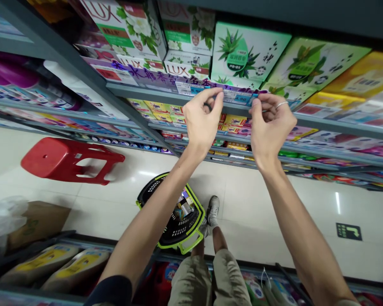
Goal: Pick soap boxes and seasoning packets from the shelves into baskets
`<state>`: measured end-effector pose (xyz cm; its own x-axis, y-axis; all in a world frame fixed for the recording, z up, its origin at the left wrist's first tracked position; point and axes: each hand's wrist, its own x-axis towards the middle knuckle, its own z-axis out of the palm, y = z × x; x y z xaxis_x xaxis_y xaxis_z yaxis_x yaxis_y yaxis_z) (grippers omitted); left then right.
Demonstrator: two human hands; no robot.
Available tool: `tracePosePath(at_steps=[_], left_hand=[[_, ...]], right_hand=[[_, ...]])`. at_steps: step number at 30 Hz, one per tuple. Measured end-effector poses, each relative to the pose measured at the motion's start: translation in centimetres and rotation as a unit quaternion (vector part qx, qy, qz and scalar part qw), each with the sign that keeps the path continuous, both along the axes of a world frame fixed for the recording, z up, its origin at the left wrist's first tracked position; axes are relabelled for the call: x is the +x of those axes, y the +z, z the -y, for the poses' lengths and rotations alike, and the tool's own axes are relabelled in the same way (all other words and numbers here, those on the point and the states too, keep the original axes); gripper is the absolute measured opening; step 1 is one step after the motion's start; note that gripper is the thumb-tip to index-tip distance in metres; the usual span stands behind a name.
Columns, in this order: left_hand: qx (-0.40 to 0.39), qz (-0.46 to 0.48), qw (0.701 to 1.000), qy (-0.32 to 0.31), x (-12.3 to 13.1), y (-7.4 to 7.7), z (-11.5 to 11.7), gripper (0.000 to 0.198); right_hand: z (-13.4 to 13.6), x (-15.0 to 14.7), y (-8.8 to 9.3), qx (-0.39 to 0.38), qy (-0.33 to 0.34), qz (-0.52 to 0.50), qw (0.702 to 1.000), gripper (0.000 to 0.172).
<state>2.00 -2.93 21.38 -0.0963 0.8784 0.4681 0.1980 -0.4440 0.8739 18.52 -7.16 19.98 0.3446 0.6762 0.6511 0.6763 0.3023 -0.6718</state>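
Note:
My left hand (203,121) is raised to the shelf edge, its thumb and forefinger pinched at one end of a blue-and-white price tag (239,97). At the tag's other end, my right hand (272,125), with a ring on one finger, has its thumb and fingers closed. A second price tag (191,88) sits on the edge just left of my left hand. Along this edge runs a purple strip (156,80) with dark writing. Right above stand LUX soap boxes (188,29) and a green-and-white box (247,53) with a leaf picture.
Below are lower shelves with small yellow packs (162,108). A black-and-green shopping basket (196,229) with goods inside stands by my feet. A red plastic stool (64,159) lies on its side on the floor, left. Behind it are a cardboard box (40,223) and bottles (76,267).

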Motion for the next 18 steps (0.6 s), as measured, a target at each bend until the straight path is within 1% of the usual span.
tracePosePath(at_steps=[4, 11, 14, 18], left_hand=[[-0.003, 0.013, 1.0, -0.002, 0.5, -0.2, -0.1, 0.052], [-0.001, 0.011, 1.0, 0.006, 1.0, -0.3, -0.7, 0.057], [-0.002, 0.002, 1.0, 0.017, 1.3, -0.4, -0.9, 0.054], [0.002, -0.042, 0.998, 0.038, 1.3, -0.3, -0.9, 0.049]], right_hand=[[-0.2, -0.1, -0.1, 0.005, 0.003, -0.022, 1.0, 0.042], [-0.7, -0.4, 0.0, 0.008, 0.013, -0.005, 1.0, 0.041], [-0.7, -0.7, 0.3, 0.005, 0.002, -0.005, 1.0, 0.041], [-0.4, -0.5, 0.8, -0.008, -0.03, -0.025, 0.999, 0.04]])
